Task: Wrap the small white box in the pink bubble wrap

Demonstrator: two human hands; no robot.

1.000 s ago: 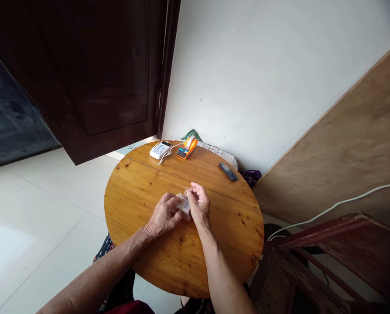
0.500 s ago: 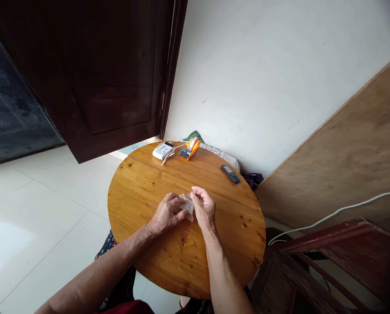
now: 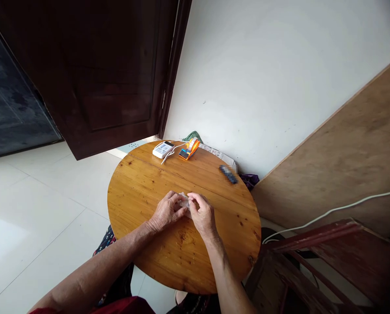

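A small clear plastic package (image 3: 183, 203) with a pale label lies on the round wooden table (image 3: 139, 183), partly covered by my fingers. My left hand (image 3: 167, 212) is closed around its left side, thumb along the near edge and fingers over the far part. At the package's right end, my right hand (image 3: 204, 217) is closed in a pinch, thumb against index finger. Whether a thin piece of film or tape is between those fingertips I cannot make out.
Toward the table's far edge are an orange and blue tape dispenser (image 3: 189, 150) and a white device (image 3: 163, 150) with a cable. A dark, blurred-out long object (image 3: 228, 174) lies at the right. Beyond stand a dark door (image 3: 110, 78) and the wall.
My right hand has come down slightly and now covers more of the package's right end; its label shows less. My left hand has stayed in place on the package.
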